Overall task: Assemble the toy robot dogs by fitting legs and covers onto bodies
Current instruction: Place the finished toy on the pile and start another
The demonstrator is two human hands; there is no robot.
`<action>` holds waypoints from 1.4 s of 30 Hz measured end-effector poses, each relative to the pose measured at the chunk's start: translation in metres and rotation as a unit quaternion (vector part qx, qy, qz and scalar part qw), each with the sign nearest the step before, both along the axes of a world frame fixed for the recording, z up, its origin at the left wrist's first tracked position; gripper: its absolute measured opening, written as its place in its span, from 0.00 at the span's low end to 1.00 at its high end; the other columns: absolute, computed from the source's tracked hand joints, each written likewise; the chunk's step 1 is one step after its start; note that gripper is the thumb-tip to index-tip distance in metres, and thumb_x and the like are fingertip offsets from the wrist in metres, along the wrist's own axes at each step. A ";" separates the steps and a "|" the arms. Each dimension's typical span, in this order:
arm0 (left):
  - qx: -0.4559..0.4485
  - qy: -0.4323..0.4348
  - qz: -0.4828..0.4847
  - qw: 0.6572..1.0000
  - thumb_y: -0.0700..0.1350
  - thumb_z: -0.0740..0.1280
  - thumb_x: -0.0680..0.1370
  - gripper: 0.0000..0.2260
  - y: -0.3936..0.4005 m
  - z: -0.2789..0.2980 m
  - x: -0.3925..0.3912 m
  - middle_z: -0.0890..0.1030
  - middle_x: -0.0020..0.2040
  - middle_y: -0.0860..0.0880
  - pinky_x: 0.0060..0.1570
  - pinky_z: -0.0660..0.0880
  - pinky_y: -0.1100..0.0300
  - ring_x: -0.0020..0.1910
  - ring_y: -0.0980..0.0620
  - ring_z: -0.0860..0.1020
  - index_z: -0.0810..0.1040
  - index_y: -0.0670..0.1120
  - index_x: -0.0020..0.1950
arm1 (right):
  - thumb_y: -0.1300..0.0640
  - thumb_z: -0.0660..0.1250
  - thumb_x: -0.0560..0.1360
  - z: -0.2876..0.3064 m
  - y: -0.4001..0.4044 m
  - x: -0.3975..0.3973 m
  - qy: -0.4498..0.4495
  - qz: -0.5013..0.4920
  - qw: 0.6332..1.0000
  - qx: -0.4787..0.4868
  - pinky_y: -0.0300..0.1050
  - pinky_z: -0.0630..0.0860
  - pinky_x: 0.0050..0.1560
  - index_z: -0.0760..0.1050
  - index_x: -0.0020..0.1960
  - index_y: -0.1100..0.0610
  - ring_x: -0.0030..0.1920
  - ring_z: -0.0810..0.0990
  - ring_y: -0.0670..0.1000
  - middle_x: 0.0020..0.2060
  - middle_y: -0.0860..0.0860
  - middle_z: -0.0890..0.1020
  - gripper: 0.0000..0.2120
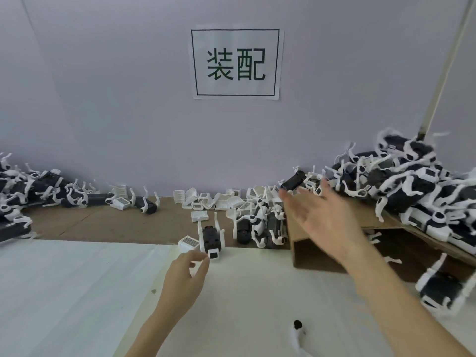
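White foam sheet (77, 292) — nearest surface, largely bare; a loose leg (297, 333) lies near its front edge. Left hand (184, 274) — fingers loosely curled, nothing held, fingertips just beside the head end of a toy dog body (211, 238) lying across the sheet's far edge. Right hand (322, 217) — fingers spread wide, raised above a cardboard box (316, 253). Loose covers (221, 199) are scattered along the wall foot. Assembled dogs are heaped at right (417, 186) and left (23, 191). A printed sign (235, 63) is fixed on the wall.
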State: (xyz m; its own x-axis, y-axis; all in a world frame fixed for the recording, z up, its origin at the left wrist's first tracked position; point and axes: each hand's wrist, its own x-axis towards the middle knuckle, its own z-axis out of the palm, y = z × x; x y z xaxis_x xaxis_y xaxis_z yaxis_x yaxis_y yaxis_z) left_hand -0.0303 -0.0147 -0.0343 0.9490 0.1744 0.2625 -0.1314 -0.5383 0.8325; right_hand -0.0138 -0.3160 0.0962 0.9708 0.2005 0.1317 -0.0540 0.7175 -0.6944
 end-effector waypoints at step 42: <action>-0.330 -0.005 -0.255 0.909 0.45 0.69 0.79 0.13 -0.040 0.015 -0.016 0.80 0.51 0.39 0.49 0.74 0.57 0.45 0.44 0.75 0.81 0.37 0.57 | 0.46 0.71 0.77 -0.123 0.056 -0.028 0.033 0.001 0.995 -0.094 0.46 0.81 0.58 0.81 0.63 0.62 0.63 0.83 0.56 0.62 0.60 0.83 0.23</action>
